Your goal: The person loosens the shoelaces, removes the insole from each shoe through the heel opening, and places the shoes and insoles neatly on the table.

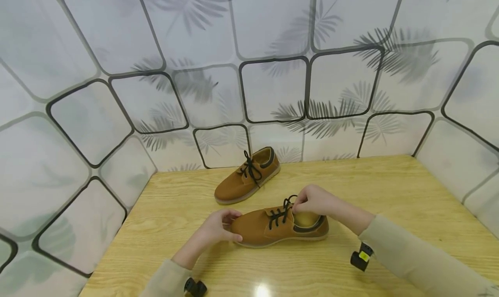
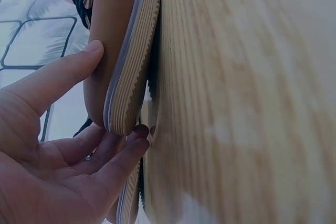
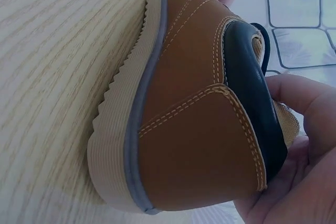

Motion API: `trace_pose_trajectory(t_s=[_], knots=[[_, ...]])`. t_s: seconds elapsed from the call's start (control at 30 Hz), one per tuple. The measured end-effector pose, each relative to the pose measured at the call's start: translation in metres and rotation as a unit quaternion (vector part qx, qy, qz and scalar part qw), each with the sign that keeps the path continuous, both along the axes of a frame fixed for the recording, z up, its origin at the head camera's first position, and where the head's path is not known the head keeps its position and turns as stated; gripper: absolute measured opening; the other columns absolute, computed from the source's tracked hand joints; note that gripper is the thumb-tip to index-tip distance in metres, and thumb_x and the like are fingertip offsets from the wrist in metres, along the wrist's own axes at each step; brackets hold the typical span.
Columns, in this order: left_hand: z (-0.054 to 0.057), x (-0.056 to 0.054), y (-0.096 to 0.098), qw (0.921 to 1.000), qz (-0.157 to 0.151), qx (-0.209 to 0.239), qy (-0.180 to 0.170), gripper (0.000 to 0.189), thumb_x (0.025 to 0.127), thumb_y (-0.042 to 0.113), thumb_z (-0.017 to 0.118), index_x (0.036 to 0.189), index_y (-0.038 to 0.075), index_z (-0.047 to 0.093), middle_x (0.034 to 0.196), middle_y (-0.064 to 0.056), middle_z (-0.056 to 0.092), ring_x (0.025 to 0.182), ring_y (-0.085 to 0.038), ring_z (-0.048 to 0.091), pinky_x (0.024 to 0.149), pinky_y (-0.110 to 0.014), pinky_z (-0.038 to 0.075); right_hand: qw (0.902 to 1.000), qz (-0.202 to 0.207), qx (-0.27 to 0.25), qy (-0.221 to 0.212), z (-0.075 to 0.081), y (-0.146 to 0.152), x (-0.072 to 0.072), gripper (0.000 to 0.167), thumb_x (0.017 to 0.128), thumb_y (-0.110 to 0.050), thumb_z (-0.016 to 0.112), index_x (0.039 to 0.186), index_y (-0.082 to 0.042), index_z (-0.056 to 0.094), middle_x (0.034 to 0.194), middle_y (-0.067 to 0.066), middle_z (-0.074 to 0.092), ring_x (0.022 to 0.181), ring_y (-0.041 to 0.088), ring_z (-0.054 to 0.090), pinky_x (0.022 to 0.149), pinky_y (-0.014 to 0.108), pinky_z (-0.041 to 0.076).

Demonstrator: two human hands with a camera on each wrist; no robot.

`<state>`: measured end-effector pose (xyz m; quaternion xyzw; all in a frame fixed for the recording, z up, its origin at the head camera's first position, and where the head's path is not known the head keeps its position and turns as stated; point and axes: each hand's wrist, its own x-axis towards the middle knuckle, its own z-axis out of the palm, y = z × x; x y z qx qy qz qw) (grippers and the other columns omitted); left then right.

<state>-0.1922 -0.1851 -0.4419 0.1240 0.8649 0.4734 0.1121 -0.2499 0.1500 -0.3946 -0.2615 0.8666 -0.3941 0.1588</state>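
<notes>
One tan-brown, low-cut lace-up shoe [image 1: 253, 227] with a pale ridged sole [image 3: 118, 150] sat upright near the middle of a yellow wood-grain surface [image 1: 390, 193], toe towards the person's left. The bare left hand [image 1: 216, 228] cupped that toe, its thumb against the near side and its fingers bent around the tip. The bare right hand [image 1: 313, 200] was mostly closed, thumb and fingers pinching at the front of the shoe's opening; whether it had hold of the edge, a strand of the thin black laces [image 1: 276, 219], or both could not be told. Just behind sat a matching tan-brown shoe [image 1: 235, 186], its own black laces looped on top.

The likeliest trouble lay in that small pinch: if a lace was caught in it, a pull could have dragged the lacing uneven. Because the toe seemed only lightly cupped, a hard sideways tug might have swung the heel round or tipped the shoe over. A shove away from the person could have knocked it into its mate.
</notes>
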Motion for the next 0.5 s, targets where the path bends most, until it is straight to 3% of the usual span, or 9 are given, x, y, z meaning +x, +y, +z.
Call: trace_pose_trajectory(t_s=[0.23, 0.5], knots=[[0.0, 0.001, 0.0, 1.0, 0.004, -0.003, -0.001, 0.06, 0.079, -0.003, 0.091, 0.132, -0.007, 0.064, 0.131, -0.022, 0.069, 0.121, -0.039, 0.066, 0.103, -0.044, 0.061, 0.9998, 0.007, -0.01, -0.019, -0.003, 0.003, -0.008, 0.014, 0.09, -0.011, 0.077, 0.087, 0.002, 0.083, 0.085, 0.008, 0.082, 0.071, 0.005, 0.061, 0.064, 0.023, 0.049], [0.0, 0.001, 0.0, 1.0, 0.003, -0.002, 0.002, 0.06, 0.078, -0.004, 0.091, 0.132, -0.007, 0.064, 0.13, -0.021, 0.07, 0.121, -0.039, 0.067, 0.103, -0.044, 0.061, 0.9994, 0.019, -0.011, -0.027, -0.001, 0.005, -0.013, 0.016, 0.091, -0.013, 0.078, 0.09, 0.002, 0.083, 0.086, 0.006, 0.081, 0.067, 0.006, 0.056, 0.058, 0.022, 0.046]])
